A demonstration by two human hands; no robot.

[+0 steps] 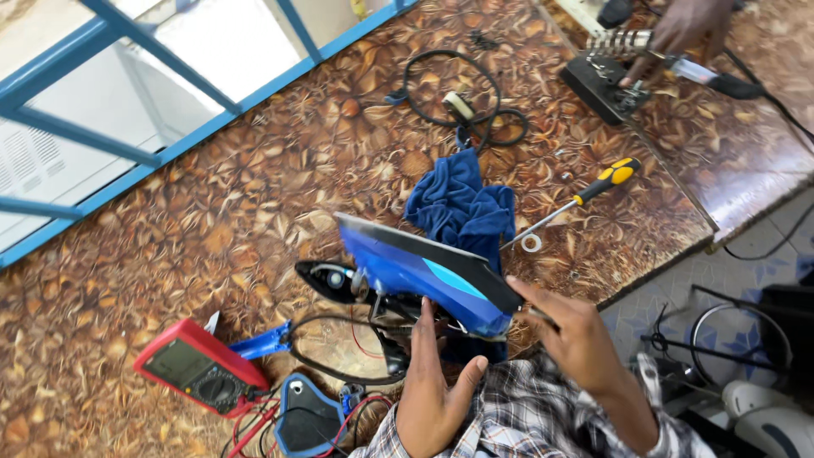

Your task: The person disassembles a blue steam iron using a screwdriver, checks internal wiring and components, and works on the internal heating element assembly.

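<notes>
Gripping blue iron shell (424, 271), both hands' fingers closed (right (570, 335) seemingly pinching edge).

A small repair workshop for electrical appliances is shown. A worktop (254, 195) covered in a brown leaf pattern is spread with repair gear: a red multimeter (200, 367) with red leads at the lower left, a yellow-handled screwdriver (585, 197) at the centre right, coiled black cable (458, 93) at the upper middle, and a blue rag (458, 203) in the centre. A blue clothes iron (424, 271), opened up with loose wires showing, is held at the lower centre. At the upper right, a soldering iron (695, 72) is handled by another person's hand (687, 30) beside its stand (606, 80). A blue-framed window (127, 93) is seen at the upper left.
</notes>
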